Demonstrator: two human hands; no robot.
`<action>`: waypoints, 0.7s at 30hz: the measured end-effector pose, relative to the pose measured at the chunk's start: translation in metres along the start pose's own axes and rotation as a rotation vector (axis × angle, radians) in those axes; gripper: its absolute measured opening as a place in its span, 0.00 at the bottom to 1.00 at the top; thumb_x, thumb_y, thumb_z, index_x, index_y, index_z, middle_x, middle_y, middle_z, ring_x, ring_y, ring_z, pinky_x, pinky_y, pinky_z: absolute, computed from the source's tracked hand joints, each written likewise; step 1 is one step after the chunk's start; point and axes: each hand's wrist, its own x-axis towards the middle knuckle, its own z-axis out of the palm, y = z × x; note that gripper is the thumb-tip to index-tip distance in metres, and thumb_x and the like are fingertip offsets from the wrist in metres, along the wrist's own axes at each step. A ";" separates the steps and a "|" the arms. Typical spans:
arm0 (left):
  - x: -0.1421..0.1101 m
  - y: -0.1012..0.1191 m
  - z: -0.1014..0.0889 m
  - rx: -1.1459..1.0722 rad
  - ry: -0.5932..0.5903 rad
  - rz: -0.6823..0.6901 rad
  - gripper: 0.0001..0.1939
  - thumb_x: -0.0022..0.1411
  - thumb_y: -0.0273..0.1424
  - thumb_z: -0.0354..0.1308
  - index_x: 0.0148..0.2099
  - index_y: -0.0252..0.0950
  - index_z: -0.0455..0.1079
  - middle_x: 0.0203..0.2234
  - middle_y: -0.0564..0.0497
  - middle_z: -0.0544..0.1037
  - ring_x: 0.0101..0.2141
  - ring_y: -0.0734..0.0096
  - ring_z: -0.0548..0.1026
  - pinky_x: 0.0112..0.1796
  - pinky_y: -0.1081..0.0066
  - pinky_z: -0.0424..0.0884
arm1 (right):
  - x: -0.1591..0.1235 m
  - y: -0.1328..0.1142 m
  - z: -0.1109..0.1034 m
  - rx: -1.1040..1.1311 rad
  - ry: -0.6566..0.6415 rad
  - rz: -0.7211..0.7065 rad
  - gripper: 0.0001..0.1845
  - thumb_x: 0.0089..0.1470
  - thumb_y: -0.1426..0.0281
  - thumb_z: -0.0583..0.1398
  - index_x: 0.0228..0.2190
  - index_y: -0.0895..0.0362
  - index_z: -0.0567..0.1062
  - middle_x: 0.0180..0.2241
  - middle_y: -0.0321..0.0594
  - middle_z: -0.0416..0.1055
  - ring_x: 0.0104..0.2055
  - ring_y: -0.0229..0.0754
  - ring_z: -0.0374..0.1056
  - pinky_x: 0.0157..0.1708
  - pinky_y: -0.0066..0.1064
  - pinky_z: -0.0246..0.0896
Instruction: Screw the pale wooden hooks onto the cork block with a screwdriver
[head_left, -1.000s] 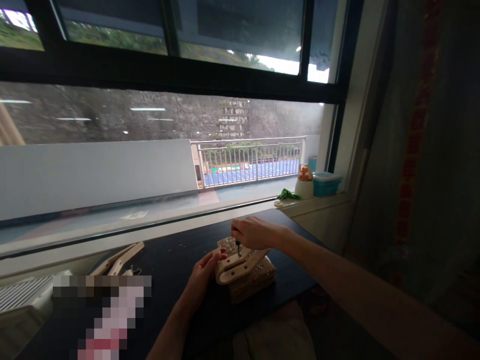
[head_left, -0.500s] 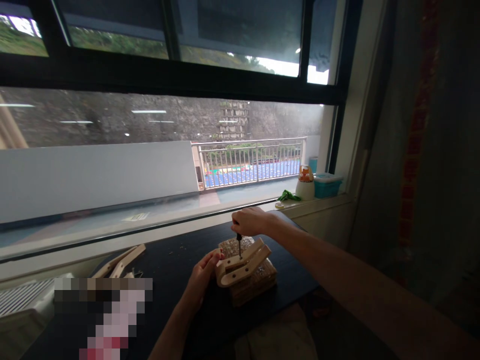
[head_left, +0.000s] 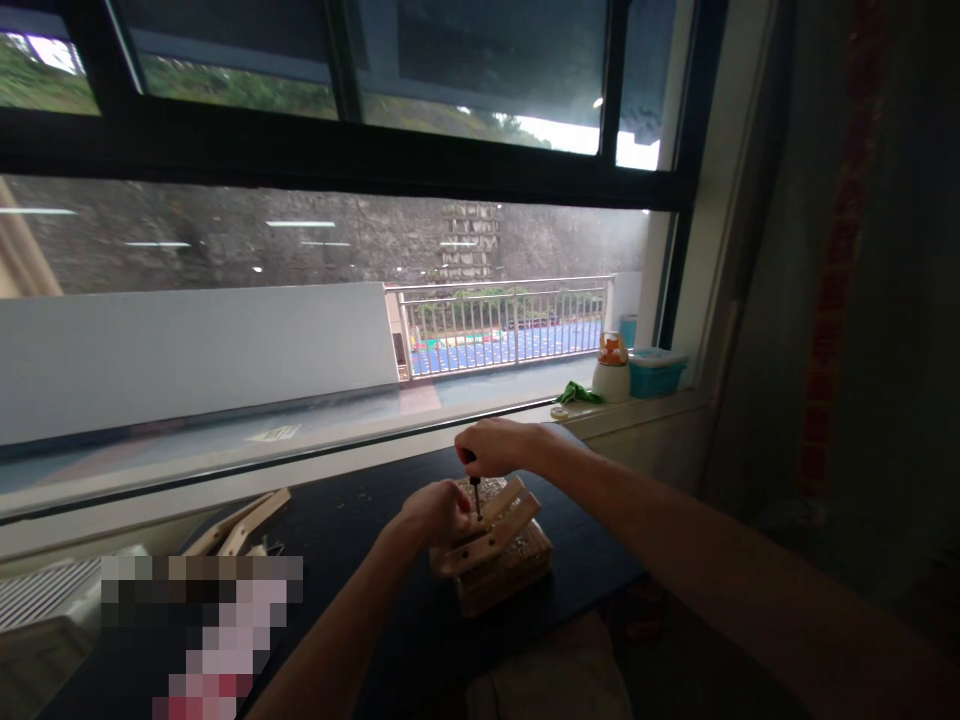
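My right hand (head_left: 491, 447) is closed around the dark handle of a screwdriver (head_left: 475, 495). Its shaft points down, with the tip at a hole in the upper arm of a bent, U-shaped wooden piece (head_left: 495, 535). Over the left end of that piece lies my left hand (head_left: 435, 510), fingers curled on the wood close beside the shaft. Its fingertips are partly hidden. Dark holes show along the lower arm of the wood. Beneath it is a block-like stack wrapped in shiny clear film (head_left: 510, 575).
More bent wooden pieces (head_left: 247, 525) lie at the left of the dark table (head_left: 330, 530). A white slatted container (head_left: 56, 600) stands at lower left. On the window sill are a green cloth (head_left: 577, 392), a white-and-orange container (head_left: 611, 370) and a teal lidded box (head_left: 658, 372).
My left hand has moved from the outer left end of the wooden piece up onto its top, near the screwdriver's shaft. My right hand has shifted slightly left with the screwdriver.
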 end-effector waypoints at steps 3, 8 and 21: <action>0.006 -0.002 0.002 0.140 -0.086 -0.048 0.09 0.63 0.34 0.56 0.37 0.33 0.72 0.33 0.51 0.76 0.32 0.70 0.74 0.34 0.69 0.72 | 0.000 0.002 0.003 0.005 0.013 -0.003 0.14 0.58 0.65 0.57 0.43 0.59 0.71 0.43 0.43 0.70 0.43 0.42 0.68 0.42 0.41 0.65; 0.009 0.000 0.004 0.226 -0.127 -0.053 0.10 0.64 0.34 0.54 0.40 0.33 0.71 0.37 0.50 0.75 0.34 0.69 0.74 0.34 0.68 0.73 | 0.000 0.005 0.006 0.015 0.027 -0.011 0.14 0.58 0.65 0.57 0.44 0.59 0.71 0.44 0.43 0.69 0.43 0.43 0.67 0.42 0.42 0.65; 0.012 0.009 0.006 0.334 -0.313 -0.098 0.14 0.63 0.35 0.55 0.47 0.32 0.69 0.45 0.48 0.73 0.42 0.60 0.73 0.41 0.61 0.72 | -0.005 0.003 0.011 0.017 0.031 0.016 0.15 0.58 0.64 0.56 0.45 0.59 0.70 0.44 0.43 0.69 0.43 0.43 0.67 0.41 0.41 0.65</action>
